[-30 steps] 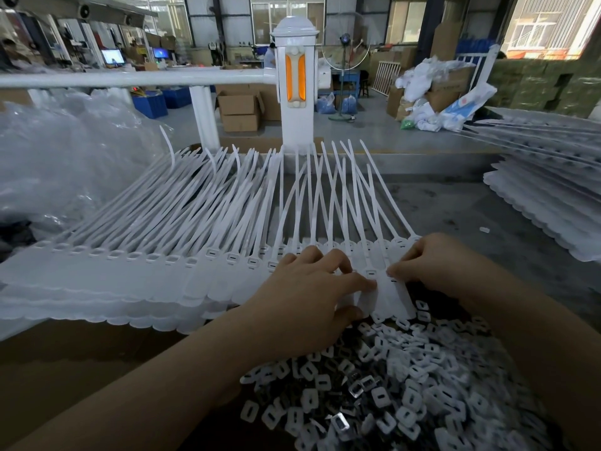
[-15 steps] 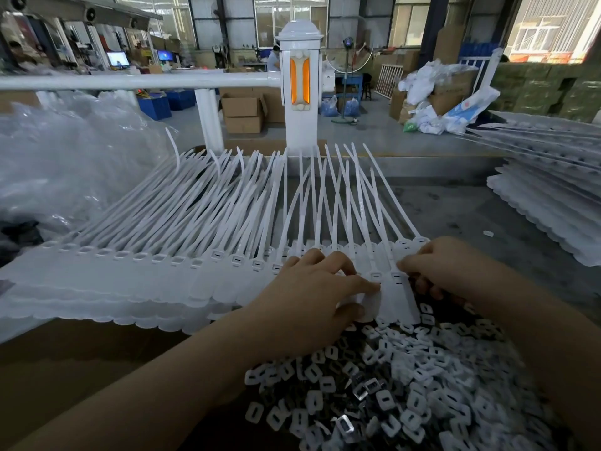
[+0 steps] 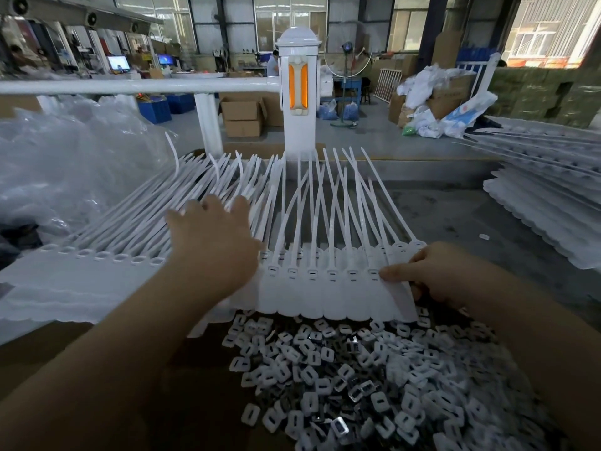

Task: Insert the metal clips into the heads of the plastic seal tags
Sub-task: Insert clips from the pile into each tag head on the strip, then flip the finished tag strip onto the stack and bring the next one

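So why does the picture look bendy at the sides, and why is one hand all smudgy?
Head view: the wide-angle lens bows the long white rail and stretches the forearms near the bottom edge. The left hand, spread over the white plastic seal tags, is smeared by motion blur. The window at top right is washed out by daylight. A few shiny metal clips glint.

I see matt white plastic seal tags (image 3: 328,288) with smooth flags, glossy metal clips (image 3: 367,388) glinting among them near me, crinkled clear plastic film (image 3: 65,164) far left, brown cardboard boxes (image 3: 242,117), a glossy white painted rail (image 3: 130,86)
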Motion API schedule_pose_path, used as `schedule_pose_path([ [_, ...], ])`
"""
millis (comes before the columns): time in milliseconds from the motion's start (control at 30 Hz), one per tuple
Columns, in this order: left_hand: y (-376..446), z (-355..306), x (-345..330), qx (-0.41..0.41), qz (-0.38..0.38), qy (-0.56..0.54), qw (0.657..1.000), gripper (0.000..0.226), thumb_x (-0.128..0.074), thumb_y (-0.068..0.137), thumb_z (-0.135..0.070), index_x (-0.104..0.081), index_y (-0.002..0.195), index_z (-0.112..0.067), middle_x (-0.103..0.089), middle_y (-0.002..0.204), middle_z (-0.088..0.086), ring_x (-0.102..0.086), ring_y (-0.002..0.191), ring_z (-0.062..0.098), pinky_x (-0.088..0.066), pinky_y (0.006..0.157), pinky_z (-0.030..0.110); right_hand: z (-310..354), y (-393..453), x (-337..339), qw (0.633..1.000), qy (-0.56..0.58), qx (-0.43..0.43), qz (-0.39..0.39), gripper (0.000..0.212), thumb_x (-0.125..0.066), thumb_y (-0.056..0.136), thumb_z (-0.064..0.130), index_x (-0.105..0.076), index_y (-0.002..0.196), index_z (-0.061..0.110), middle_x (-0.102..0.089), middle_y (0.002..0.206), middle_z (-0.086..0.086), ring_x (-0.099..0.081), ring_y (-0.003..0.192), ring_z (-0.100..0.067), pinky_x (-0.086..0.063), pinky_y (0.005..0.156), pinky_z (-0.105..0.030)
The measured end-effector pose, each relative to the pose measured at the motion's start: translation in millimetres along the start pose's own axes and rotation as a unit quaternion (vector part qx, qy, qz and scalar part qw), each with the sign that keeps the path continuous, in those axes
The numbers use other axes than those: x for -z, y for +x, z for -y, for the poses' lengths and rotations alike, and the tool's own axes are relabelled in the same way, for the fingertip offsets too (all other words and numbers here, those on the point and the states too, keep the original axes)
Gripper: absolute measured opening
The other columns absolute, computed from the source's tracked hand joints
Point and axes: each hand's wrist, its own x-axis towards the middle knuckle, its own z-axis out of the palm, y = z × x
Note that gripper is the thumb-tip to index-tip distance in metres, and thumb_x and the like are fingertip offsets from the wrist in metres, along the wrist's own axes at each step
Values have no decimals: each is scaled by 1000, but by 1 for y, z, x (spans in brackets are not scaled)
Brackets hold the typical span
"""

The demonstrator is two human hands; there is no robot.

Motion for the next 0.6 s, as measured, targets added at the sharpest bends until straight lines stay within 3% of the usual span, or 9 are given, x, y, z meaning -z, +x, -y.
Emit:
schedule_pose_path([
  [67,6,12,1,36,58,-17,998,67,-37,97,-59,-21,147,-18,-41,144,20,-48,126,39,-42,96,49,2,-2,1,999,31,-6,6,42,-80,73,45,-57,62,11,-45,33,8,-41,39,-14,-27,43,-21],
  [133,11,18,-3,16,92,-50,994,60,-37,99,-53,-24,144,-16,-52,134,19,-54,116,37,-43,89,45,3,-4,1,998,58,-15,15,35,-81,74,40,-66,80,9,-48,45,3,-39,49,-16,-27,45,-24],
  [200,16,22,-5,-5,103,-92,990,53,-41,99,-42,-26,142,-13,-60,118,18,-58,103,35,-45,85,42,2,-4,1,997,70,-15,24,31,-81,75,34,-69,91,10,-47,58,-1,-38,52,-16,-27,43,-24],
  [300,24,29,-6,-8,109,-141,984,54,-49,98,-28,-27,142,-7,-60,120,21,-58,100,34,-48,85,41,-1,-2,0,996,80,-1,27,22,-79,79,26,-68,93,15,-49,67,-4,-39,54,-15,-27,40,-21],
  [367,27,33,-6,-4,124,-182,975,56,-57,95,-27,-32,140,-4,-61,114,18,-60,93,28,-50,79,38,-2,0,0,995,100,12,24,15,-75,83,20,-66,94,14,-49,68,-4,-38,52,-14,-26,37,-20],
  [500,31,44,-3,-11,169,-265,949,42,-66,92,-28,-54,123,-2,-68,83,9,-65,67,18,-49,48,24,-2,2,0,989,146,22,23,8,-69,87,13,-63,92,12,-50,67,-4,-38,46,-13,-24,34,-17],
  [600,31,51,0,-12,178,-314,932,43,-72,88,-25,-55,124,-8,-68,82,9,-68,64,16,-49,44,22,-2,1,1,981,188,30,21,6,-67,88,9,-62,93,9,-49,53,0,-33,32,-8,-21,31,-13],
])
